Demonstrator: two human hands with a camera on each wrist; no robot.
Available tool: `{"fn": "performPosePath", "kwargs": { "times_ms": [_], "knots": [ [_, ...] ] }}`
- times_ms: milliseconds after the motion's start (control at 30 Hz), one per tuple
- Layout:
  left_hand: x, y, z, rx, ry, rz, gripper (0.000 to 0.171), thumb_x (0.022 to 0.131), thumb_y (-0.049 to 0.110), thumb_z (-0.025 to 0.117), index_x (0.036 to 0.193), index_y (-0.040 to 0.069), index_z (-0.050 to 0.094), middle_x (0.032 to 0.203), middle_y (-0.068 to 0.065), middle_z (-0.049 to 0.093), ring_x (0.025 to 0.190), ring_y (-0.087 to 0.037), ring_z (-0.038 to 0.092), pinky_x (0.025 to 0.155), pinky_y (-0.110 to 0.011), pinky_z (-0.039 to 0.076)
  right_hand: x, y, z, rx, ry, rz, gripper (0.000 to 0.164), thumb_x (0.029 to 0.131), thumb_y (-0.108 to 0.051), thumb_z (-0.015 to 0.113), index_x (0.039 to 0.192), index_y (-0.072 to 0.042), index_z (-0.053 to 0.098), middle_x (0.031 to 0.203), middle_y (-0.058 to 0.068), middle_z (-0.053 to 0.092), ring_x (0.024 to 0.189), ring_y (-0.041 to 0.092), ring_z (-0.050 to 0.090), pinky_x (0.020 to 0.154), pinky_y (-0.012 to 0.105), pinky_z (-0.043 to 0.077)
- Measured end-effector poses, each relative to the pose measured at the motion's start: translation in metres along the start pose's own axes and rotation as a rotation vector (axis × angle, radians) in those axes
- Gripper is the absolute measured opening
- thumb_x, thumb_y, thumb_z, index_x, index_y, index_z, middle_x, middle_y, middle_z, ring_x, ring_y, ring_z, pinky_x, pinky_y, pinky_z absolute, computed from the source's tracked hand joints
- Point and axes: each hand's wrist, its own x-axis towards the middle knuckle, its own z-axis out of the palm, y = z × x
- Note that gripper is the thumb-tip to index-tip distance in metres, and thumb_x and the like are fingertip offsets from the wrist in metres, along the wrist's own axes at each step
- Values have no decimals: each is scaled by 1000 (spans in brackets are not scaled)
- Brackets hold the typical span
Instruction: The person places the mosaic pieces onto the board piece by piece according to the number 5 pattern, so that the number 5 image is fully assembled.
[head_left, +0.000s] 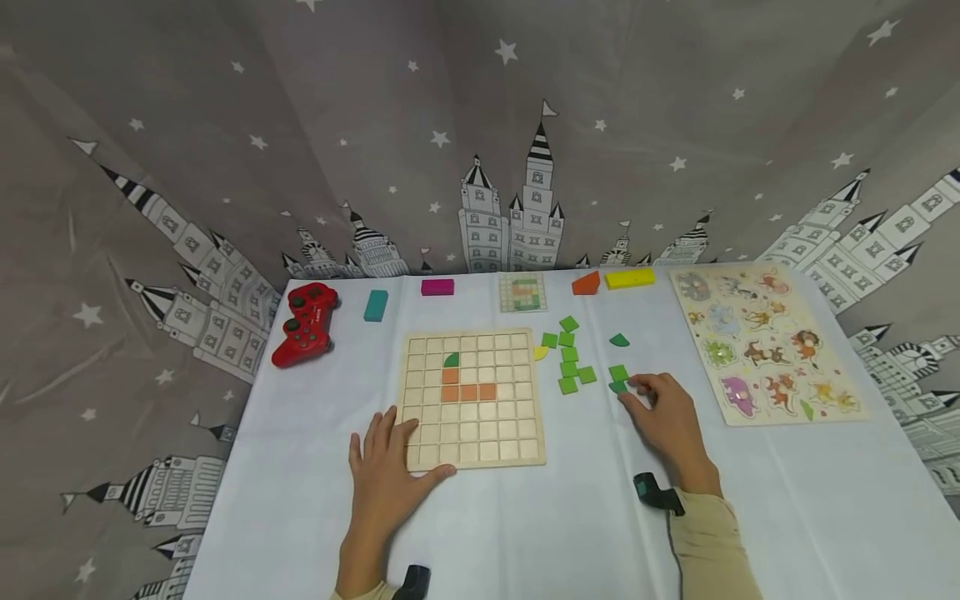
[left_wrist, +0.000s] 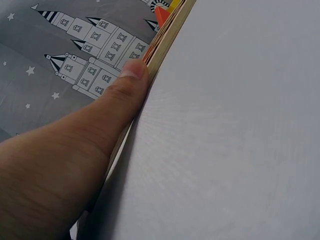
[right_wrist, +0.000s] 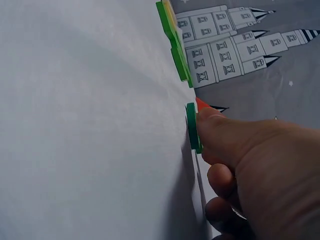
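Observation:
A square wooden grid board point(head_left: 480, 433) lies in the middle of the table. Set in its cells are a dark green quarter-circle tile point(head_left: 452, 360) and several orange square tiles point(head_left: 468, 392). My left hand point(head_left: 386, 475) rests at the board's near left corner, fingers spread over the left edge; its thumb point(left_wrist: 132, 75) lies along the near edge. To the right of the board, my right hand point(head_left: 667, 421) pinches another dark green quarter-circle tile point(right_wrist: 192, 127) between thumb and index finger, low over the cloth. A light green square tile point(head_left: 618, 372) sits just beyond it.
Several light green square tiles point(head_left: 569, 354) and a yellow tile point(head_left: 541, 353) lie right of the board; a dark green tile point(head_left: 619, 340) lies beyond. A pattern card point(head_left: 522, 292) and coloured blocks point(head_left: 630, 278) line the back. A red game controller point(head_left: 305, 323) is left, an animal puzzle point(head_left: 780, 412) right.

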Motion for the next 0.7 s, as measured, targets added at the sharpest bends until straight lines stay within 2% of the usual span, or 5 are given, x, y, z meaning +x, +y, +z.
{"fn": "performPosePath", "kwargs": {
  "times_ms": [233, 500, 700],
  "knots": [
    [1, 2, 0, 6, 17, 9, 98, 66, 74, 80, 137, 12, 55, 161, -22, 36, 152, -45, 23, 118, -74, 9, 0, -2, 1, -17, -11, 2, 37, 92, -27, 77, 119, -2, 70, 98, 12, 64, 82, 24, 52, 75, 37, 42],
    [1, 2, -2, 6, 1, -2, 97, 67, 73, 80, 138, 12, 55, 161, -22, 35, 153, -44, 21, 119, -73, 7, 8, -7, 4, -35, 11, 62, 35, 97, -32, 70, 117, -3, 70, 97, 11, 62, 81, 24, 51, 72, 35, 40],
    [1, 4, -2, -8, -4, -3, 97, 68, 73, 80, 139, 12, 55, 162, -22, 35, 154, -44, 21, 120, -73, 7, 21, -13, 1, -46, -32, 110, 41, 97, -34, 69, 121, -1, 67, 104, 15, 62, 88, 29, 54, 81, 43, 46]
  ]
}}
